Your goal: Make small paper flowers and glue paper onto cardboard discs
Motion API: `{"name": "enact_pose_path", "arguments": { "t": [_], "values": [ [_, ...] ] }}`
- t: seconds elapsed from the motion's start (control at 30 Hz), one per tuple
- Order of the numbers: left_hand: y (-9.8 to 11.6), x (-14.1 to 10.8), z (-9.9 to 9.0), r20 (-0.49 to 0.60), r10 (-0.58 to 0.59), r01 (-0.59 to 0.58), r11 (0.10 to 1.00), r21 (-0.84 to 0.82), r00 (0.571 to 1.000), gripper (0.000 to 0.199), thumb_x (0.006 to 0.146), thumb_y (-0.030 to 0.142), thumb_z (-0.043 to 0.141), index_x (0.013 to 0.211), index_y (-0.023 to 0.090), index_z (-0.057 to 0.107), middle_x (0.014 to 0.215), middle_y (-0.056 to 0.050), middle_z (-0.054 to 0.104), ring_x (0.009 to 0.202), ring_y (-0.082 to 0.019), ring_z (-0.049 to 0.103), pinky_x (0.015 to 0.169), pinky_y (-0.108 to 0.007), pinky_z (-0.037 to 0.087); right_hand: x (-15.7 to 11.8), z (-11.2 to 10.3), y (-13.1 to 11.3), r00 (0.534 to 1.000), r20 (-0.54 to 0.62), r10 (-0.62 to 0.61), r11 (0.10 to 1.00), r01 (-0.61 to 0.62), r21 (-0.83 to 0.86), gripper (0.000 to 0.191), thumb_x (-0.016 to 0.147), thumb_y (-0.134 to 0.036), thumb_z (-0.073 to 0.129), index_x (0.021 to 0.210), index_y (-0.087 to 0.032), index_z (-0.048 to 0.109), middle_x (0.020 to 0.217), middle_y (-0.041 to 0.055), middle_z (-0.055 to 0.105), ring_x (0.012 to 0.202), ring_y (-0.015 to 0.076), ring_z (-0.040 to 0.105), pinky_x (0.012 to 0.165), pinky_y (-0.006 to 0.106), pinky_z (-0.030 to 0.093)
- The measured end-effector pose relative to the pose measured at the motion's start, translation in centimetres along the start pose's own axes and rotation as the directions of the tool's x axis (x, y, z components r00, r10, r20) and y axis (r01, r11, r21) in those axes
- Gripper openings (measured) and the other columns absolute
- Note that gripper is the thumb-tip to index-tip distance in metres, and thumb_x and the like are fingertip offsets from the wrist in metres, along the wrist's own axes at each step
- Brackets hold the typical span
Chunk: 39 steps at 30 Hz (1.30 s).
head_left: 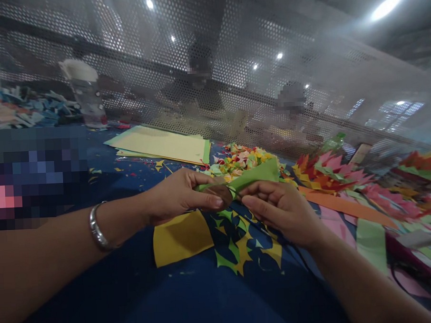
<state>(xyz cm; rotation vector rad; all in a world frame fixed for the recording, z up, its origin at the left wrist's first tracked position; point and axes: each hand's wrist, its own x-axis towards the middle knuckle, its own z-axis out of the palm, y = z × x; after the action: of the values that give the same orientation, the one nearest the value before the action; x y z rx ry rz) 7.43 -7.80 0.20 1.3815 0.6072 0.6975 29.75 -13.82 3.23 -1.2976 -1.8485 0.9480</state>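
Observation:
My left hand, with a metal bangle at the wrist, is closed on a folded strip of green paper. Beneath its thumb is a rounded brown piece whose kind I cannot make out. My right hand has its fingers curled at the near edge of the same green paper, where a thin dark line shows. Below the hands lie a mustard-yellow paper sheet and green and yellow paper offcuts with curved cut edges.
A pile of small coloured paper pieces lies behind the hands. Pale yellow sheets are stacked at the back left, near a clear container. Pointed paper decorations and strips crowd the right. A perforated screen stands behind; people sit beyond it.

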Motion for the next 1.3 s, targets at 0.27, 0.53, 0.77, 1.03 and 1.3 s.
{"name": "enact_pose_path", "arguments": {
  "t": [0.27, 0.53, 0.77, 1.03, 1.3],
  "values": [
    [0.23, -0.02, -0.07, 0.024, 0.022, -0.024, 0.997, 0.078, 0.999, 0.018, 0.07, 0.019, 0.08, 0.088, 0.017, 0.081, 0.087, -0.005, 0.078, 0.078, -0.014, 0.068, 0.078, -0.023, 0.051, 0.04, 0.03, 0.31, 1.0, 0.016, 0.0, 0.999, 0.001, -0.036, 0.03, 0.086, -0.046, 0.067, 0.091, -0.017, 0.069, 0.064, -0.003, 0.055, 0.045, 0.0057, 0.036, 0.039, 0.02, 0.022],
    [0.32, -0.01, -0.49, 0.073, 0.031, -0.042, 0.988, 0.146, 0.997, 0.017, 0.071, 0.022, 0.079, 0.088, 0.018, 0.081, 0.084, -0.003, 0.077, 0.078, -0.014, 0.066, 0.077, -0.022, 0.051, 0.1, 0.01, 0.53, 1.0, 0.029, -0.009, 0.997, 0.011, -0.071, 0.032, 0.088, -0.047, 0.065, 0.096, -0.016, 0.068, 0.068, -0.0013, 0.056, 0.051, 0.0069, 0.04, 0.043, 0.019, 0.027],
    [0.41, -0.1, -0.52, 0.068, 0.017, -0.03, 0.982, 0.188, 0.998, 0.018, 0.07, 0.022, 0.079, 0.087, 0.018, 0.081, 0.082, -0.004, 0.077, 0.077, -0.015, 0.067, 0.073, -0.023, 0.053, 0.18, 0.17, 0.34, 0.999, 0.034, -0.003, 0.996, 0.006, -0.086, 0.033, 0.085, -0.048, 0.067, 0.094, -0.016, 0.068, 0.069, 0.0001, 0.061, 0.052, 0.0084, 0.044, 0.045, 0.02, 0.031],
    [0.43, 0.01, -0.57, 0.077, 0.02, -0.035, 0.979, 0.201, 0.997, 0.019, 0.069, 0.023, 0.079, 0.087, 0.018, 0.082, 0.083, -0.005, 0.077, 0.077, -0.016, 0.068, 0.073, -0.023, 0.054, 0.22, 0.16, 0.54, 0.999, 0.035, 0.0, 0.997, 0.003, -0.071, 0.031, 0.086, -0.047, 0.066, 0.093, -0.017, 0.067, 0.066, -0.0015, 0.058, 0.049, 0.0076, 0.04, 0.043, 0.02, 0.028],
    [0.33, -0.01, -0.5, 0.092, -0.002, -0.014, 0.984, 0.176, 0.996, 0.018, 0.068, 0.022, 0.08, 0.086, 0.02, 0.081, 0.083, -0.002, 0.078, 0.076, -0.015, 0.068, 0.078, -0.024, 0.053, 0.22, 0.14, 0.62, 0.999, 0.047, 0.005, 0.997, -0.001, -0.08, 0.033, 0.087, -0.047, 0.066, 0.096, -0.016, 0.067, 0.069, -0.0006, 0.06, 0.053, 0.0073, 0.043, 0.045, 0.019, 0.03]
  ]
}}
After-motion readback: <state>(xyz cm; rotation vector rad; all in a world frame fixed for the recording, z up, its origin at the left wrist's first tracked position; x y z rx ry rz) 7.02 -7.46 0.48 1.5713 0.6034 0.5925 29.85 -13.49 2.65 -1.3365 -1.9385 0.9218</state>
